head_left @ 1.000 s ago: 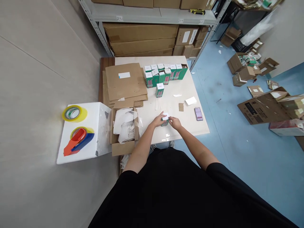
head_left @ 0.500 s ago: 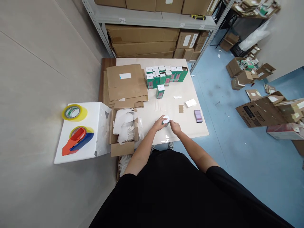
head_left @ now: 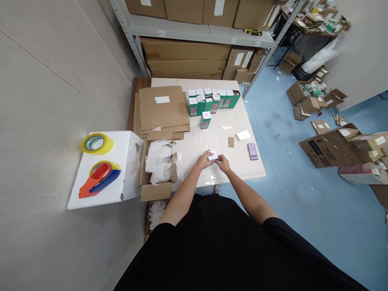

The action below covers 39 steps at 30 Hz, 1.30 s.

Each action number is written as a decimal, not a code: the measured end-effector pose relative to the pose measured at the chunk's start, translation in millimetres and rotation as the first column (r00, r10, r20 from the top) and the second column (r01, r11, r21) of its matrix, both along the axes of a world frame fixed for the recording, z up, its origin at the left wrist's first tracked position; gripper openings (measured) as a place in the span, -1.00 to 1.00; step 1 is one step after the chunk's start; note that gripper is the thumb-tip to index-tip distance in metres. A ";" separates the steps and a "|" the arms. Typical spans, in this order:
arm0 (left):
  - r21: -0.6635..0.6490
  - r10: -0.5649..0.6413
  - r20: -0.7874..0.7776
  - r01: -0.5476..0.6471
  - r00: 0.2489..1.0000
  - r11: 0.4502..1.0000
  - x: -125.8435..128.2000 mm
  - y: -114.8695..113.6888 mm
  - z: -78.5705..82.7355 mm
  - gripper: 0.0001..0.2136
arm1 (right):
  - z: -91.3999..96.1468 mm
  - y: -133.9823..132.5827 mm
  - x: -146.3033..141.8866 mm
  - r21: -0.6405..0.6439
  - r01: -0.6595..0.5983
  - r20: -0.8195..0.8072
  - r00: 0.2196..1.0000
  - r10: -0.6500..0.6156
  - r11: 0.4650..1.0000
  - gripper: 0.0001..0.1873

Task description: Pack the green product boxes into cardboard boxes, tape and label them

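At the table [head_left: 239,169], the left hand [head_left: 203,160] clasps the white-topped box [head_left: 213,154]; the right hand [head_left: 223,163] touches its corner, grip unclear.

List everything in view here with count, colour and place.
Table: one, whitish, centre
Held box: one, white-topped, table's near side
Green boxes: about twelve, green-white, table's far half
Flattened cardboard: several, brown, table's left
Cardboard scrap: one, brown, mid-table
White packet: one, white, table's right
Purple stack: one, purple, table's right
Open carton: one, brown, left, holding white paper
Block: one, white, left
Tape rolls: two, yellow, on block
Tape dispenser: one, red-blue, on block
Shelf: one, grey, behind table
Cartons: many, brown, shelf and floor
Left hand: one, bare, on held box
Right hand: one, bare, at held box
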State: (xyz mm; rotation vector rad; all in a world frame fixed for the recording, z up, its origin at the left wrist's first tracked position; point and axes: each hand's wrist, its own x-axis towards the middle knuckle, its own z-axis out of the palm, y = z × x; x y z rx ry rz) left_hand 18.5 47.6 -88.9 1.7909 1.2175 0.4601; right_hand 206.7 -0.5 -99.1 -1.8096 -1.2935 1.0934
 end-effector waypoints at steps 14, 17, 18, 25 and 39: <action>0.025 -0.103 -0.142 0.108 0.984 0.994 0.6 -10.6 6.0 -0.53 | -0.5 -3.3 -12.6 -0.184 0.213 -0.185 0.951 -0.247 0.960 -0.64; 0.004 -0.106 -0.202 0.109 0.974 0.994 5.8 -12.4 9.5 -0.51 | 1.0 -1.3 -13.1 -0.202 0.236 -0.170 0.947 -0.271 0.950 -0.62; 0.003 -0.108 -0.232 0.111 0.967 0.994 8.1 -13.6 10.7 -0.51 | 1.7 -0.8 -12.8 -0.219 0.246 -0.175 0.942 -0.286 0.944 -0.61; 0.026 -0.057 -0.394 0.074 0.917 0.997 21.7 -25.7 16.1 -0.50 | 5.9 2.2 -9.4 -0.301 0.261 -0.232 0.913 -0.336 0.917 -0.62; 0.004 -0.058 -0.301 0.062 0.952 0.998 17.6 -25.2 19.7 -0.53 | -0.4 -13.1 2.8 0.066 0.003 0.100 0.995 -0.009 0.998 -0.68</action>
